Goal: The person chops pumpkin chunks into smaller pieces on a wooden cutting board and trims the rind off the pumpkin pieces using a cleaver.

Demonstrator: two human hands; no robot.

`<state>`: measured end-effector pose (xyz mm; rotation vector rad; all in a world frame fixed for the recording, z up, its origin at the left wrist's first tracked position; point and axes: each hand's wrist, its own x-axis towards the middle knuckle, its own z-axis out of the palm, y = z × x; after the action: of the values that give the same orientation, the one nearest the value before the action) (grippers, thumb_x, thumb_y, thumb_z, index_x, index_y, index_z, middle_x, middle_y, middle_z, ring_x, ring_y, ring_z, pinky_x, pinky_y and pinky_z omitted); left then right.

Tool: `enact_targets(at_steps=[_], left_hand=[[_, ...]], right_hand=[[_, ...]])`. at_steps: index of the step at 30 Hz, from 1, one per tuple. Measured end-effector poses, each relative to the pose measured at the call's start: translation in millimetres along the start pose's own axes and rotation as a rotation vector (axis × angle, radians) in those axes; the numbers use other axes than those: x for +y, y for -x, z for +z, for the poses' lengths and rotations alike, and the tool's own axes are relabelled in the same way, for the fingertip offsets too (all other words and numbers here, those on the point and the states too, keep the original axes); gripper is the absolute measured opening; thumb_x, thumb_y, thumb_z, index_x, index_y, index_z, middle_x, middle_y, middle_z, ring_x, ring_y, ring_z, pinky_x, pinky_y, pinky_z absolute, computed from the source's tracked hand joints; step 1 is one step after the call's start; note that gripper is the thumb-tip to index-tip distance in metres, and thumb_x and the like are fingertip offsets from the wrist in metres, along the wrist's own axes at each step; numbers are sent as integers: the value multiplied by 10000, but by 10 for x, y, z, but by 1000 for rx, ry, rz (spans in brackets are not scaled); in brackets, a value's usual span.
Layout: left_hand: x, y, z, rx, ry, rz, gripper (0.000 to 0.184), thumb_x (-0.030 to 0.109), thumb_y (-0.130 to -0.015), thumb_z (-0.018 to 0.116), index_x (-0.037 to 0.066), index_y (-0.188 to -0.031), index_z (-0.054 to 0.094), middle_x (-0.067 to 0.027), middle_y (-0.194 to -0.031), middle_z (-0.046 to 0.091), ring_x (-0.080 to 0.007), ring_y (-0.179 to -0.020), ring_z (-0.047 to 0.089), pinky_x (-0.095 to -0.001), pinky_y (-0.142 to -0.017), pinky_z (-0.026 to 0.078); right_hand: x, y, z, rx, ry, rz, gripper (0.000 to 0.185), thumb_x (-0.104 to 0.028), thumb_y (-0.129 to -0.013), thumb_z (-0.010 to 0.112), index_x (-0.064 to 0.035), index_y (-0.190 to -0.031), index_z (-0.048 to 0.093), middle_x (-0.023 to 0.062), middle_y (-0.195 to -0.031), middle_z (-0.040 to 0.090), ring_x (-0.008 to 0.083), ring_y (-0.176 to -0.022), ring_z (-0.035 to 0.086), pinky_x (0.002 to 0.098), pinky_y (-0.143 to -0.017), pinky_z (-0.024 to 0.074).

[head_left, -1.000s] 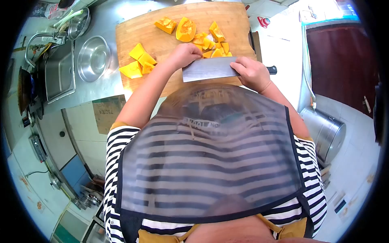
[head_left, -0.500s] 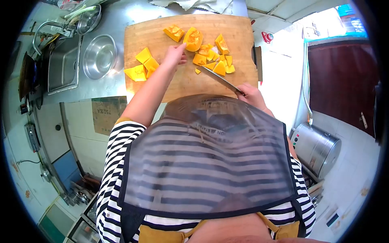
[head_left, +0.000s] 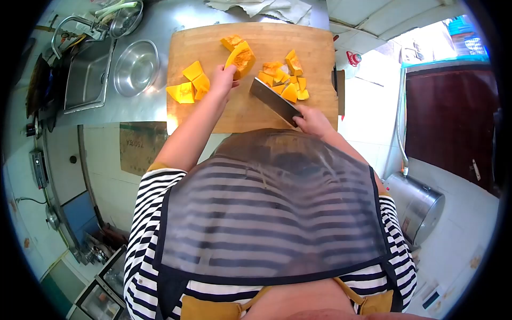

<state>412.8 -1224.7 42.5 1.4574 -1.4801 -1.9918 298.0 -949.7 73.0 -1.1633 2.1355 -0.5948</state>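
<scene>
My left hand (head_left: 224,81) grips a large pumpkin piece (head_left: 241,60) by its lower left edge, over the wooden cutting board (head_left: 186,117). Behind it lies another pumpkin wedge (head_left: 231,41), partly covered. In my right hand (head_left: 313,121) is a broad cleaver (head_left: 274,101), its blade slanting up and left beside a heap of small pumpkin chunks (head_left: 288,93). A single wedge (head_left: 293,63) stands at the back of that heap. Several yellow pumpkin pieces (head_left: 183,93) rest at the board's left side. The cleaver's handle is hidden by my fingers.
Left of the board are a steel bowl (head_left: 136,68) and a sink (head_left: 88,74) with a faucet. A basin with green onions (head_left: 126,20) stands at the back left. White cloth (head_left: 277,9) lies behind the board. A steel drum (head_left: 421,208) is at the lower right.
My left hand has closed on the large pumpkin piece and shifted it left and nearer. The cleaver has moved away from the chunks, toward the left, and its blade face now shows more.
</scene>
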Motion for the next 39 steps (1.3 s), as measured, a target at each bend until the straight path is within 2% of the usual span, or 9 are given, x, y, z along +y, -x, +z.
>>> enact_targets(at_steps=[7,9,12,14,17,22,29,35,39], left_hand=[[-144,523,-236,79,-89,85,339,209,-791,600,14,-1058,526,-91,-934,606,-142,-717,567,-274,-588,472],[-267,518,-207,-76,-82,-30,320,201,-782,606,20,-1039,543,-68,-866,609,-128,-676,544,-262,-538,419],[-418,472,-131,-105,-18,-117,307,195,-777,614,29,-1029,553,-51,-823,605,-114,-653,529,-255,-509,379],[-476,487,-113,-124,2,-138,314,193,-777,619,31,-1036,548,-52,-831,604,-110,-651,525,-253,-506,380],[-464,523,-75,-99,-8,-159,238,170,-826,608,61,-1028,545,-31,-852,597,-92,-646,526,-210,-471,354],[-457,542,35,-145,-11,-130,320,203,-831,654,33,-1068,522,-56,-915,604,-133,-674,562,-246,-534,496],[-485,555,72,-95,-69,-113,414,182,-821,678,-10,-1132,484,-109,-965,606,-161,-737,599,-267,-553,525],[-499,505,14,-152,-129,-114,410,187,-817,674,-40,-1117,510,-117,-934,626,-169,-697,610,-276,-532,522],[-494,481,20,-111,-180,-86,375,194,-783,673,-69,-1023,553,-120,-815,639,-161,-593,606,-274,-496,489]], right_hand=[[95,-293,-27,145,-11,81,315,-211,-806,609,-23,-1057,575,244,-853,630,406,-814,612,478,-716,474],[48,-306,-76,158,62,82,325,-192,-810,610,-30,-1089,568,236,-863,636,401,-810,616,469,-713,477],[-58,-272,-141,292,-46,-1,310,-170,-815,606,-36,-1091,563,227,-861,639,392,-810,620,456,-705,481],[-114,-255,-148,373,-201,-61,318,-85,-826,598,-18,-1134,552,194,-848,657,296,-780,665,364,-696,498],[-245,-220,-176,358,-261,-85,324,-150,-826,594,-54,-1131,540,212,-859,644,377,-805,624,441,-703,482],[-455,-155,-183,228,-98,-124,295,-146,-832,585,-58,-1111,543,212,-871,634,390,-828,609,447,-708,475],[-530,-211,-93,135,25,-156,302,-151,-843,566,-45,-1120,514,223,-909,623,408,-857,595,481,-739,472],[-632,-324,-101,22,169,-116,236,-120,-839,547,-9,-1037,483,254,-839,612,419,-814,600,497,-694,471],[-736,-474,-57,-79,277,-109,172,-83,-835,512,11,-963,445,264,-775,605,432,-755,604,507,-650,473]])
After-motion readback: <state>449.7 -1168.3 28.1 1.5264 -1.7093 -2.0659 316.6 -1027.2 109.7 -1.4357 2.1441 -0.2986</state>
